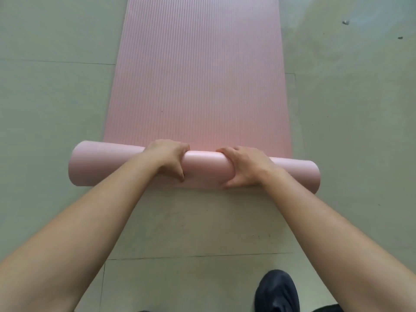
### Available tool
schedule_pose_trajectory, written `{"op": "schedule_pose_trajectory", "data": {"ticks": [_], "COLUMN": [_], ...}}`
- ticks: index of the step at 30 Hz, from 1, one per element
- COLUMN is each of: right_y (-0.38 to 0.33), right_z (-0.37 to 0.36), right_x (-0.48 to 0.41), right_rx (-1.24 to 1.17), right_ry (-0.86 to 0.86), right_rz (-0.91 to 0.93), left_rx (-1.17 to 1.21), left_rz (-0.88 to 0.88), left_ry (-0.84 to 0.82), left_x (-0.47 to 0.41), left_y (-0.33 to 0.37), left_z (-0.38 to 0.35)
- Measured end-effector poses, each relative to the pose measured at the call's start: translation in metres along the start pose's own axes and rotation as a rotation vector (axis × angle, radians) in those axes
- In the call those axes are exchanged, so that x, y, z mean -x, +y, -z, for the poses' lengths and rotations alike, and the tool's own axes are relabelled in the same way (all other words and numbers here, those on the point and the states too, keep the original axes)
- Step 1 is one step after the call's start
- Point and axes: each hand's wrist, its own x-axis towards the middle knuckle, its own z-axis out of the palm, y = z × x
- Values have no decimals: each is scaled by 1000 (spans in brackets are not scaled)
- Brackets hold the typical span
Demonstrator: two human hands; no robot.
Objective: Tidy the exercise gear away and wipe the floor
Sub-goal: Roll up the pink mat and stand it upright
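1. The left grip [167,157] is clamped on the rolled part of the mat [126,165]. Its fingers curl over the top and down the far side, and its thumb points down the near face.
2. The right grip [244,167] holds the same roll just beside the left one, with a short stretch of bare roll between them. Its fingers wrap over the crest and its thumb tucks under the near side.
3. Both grips are closed round the roll near its middle. Two bare forearms reach in from the lower corners to meet them.
4. The roll is smooth, pale pink and thick. It lies crosswise on the floor [45,97], with its left end a little farther from the person than its right end. Each end sticks out past the edges of the flat strip.
5. The unrolled part of the mat [198,75] runs straight away from the roll to the top edge of the view. It lies flat on the floor and shows fine lengthwise ribs. A warmer pink glow sits where it meets the roll between the grips.
6. The floor is made of pale grey-green tiles with thin dark seams, and one seam crosses below the forearms. It looks scuffed and faintly stained on the near side of the roll.
7. Two small dark specks [345,22] lie on the floor at the upper right, well apart from the mat.
8. A dark shoe [276,291] stands on the tiles at the bottom edge, right of centre, near the right forearm.
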Motion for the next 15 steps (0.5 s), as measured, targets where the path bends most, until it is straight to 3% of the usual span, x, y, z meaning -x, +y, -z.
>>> {"op": "schedule_pose_trajectory", "data": {"ticks": [3,5,8,12,15], "right_y": [-1,-2,2,12,12], "right_z": [7,0,-13,-16,-14], "right_x": [-4,-4,-6,-16,-20], "right_rx": [-111,-125,-123,-96,-66], "right_ry": [-178,-138,55,257,293], "right_rz": [-29,-59,-116,-117,-115], "left_rx": [154,179,67,5,-9], "left_rz": [15,37,81,-28,1], "left_ry": [-191,-208,-59,277,274], "left_x": [-2,0,9,16,15], "left_y": [-9,-12,-13,0,3], "left_z": [-7,-19,-34,-43,-50]}}
